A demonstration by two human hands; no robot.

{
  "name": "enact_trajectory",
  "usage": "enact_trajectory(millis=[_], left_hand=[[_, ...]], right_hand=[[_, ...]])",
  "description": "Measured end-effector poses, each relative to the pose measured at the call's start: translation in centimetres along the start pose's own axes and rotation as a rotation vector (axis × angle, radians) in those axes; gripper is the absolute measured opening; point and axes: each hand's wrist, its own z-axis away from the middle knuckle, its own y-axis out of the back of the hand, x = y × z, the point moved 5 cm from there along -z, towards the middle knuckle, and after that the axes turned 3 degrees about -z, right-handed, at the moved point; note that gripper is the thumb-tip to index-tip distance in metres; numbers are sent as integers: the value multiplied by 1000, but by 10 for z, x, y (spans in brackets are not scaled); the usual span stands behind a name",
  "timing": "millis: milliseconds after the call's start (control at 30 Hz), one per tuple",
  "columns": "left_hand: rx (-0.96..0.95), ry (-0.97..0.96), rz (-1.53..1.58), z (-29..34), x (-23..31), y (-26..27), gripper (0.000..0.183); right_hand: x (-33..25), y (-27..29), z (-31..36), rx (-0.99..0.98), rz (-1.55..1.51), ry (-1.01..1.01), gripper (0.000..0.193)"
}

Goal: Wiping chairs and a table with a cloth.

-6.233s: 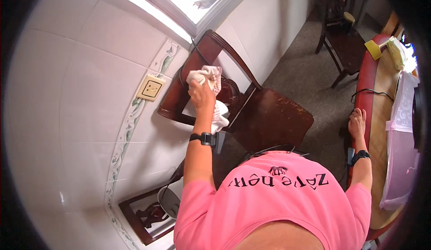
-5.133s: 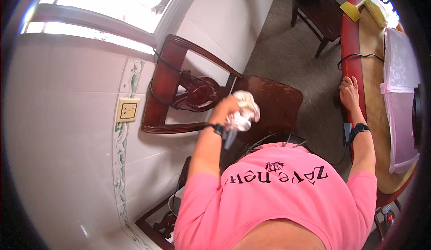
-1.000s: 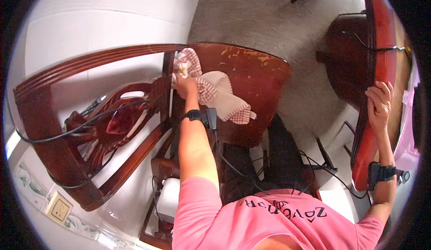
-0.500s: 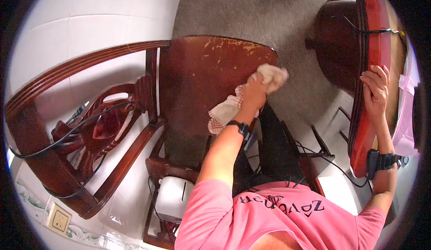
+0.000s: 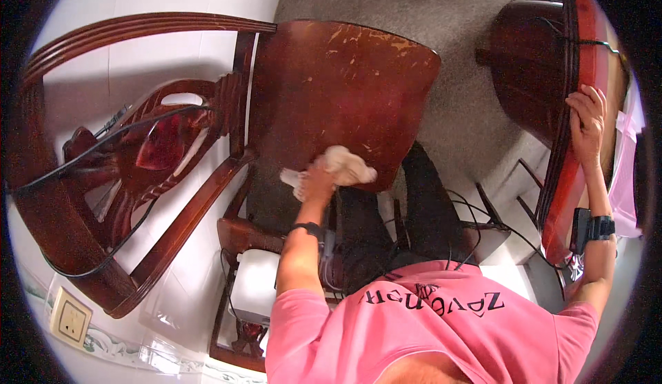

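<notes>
A cream cloth [image 5: 348,165] lies bunched under my left hand [image 5: 318,182], whose fingers are closed on it, blurred by motion. Hand and cloth are at the near edge of a dark red wooden chair seat [image 5: 345,87], where the varnish is worn off in patches along the far side. My right hand [image 5: 587,125] rests over the edge of a red wooden table [image 5: 562,198] at the right, fingers stretched out and nothing held in them.
The chair's carved backrest [image 5: 162,142] stands left, against a white tiled wall, with a black cable [image 5: 96,153] draped over it. A white box-shaped appliance [image 5: 255,284] sits below it. A wall socket [image 5: 70,317] is at lower left. A dark stool [image 5: 527,66] stands by the table.
My left hand has drawn the cloth from the seat's right side toward me and to the left. The view has shifted slightly; my right hand stays on the table edge.
</notes>
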Motion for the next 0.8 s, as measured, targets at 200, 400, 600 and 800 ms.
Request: enact_trajectory(millis=[200,400,600,800], left_hand=[[389,487,147,-21,0,147,64],[595,241,380,-61,53,133,38],[-10,-491,13,-42,194,64,33],[217,38,977,-74,114,113,31]], right_hand=[[9,-5,10,-27,60,-37,19],[4,-2,2,-7,38,-65,19],[6,-1,6,11,54,-75,18],[11,-9,11,12,7,-6,18]])
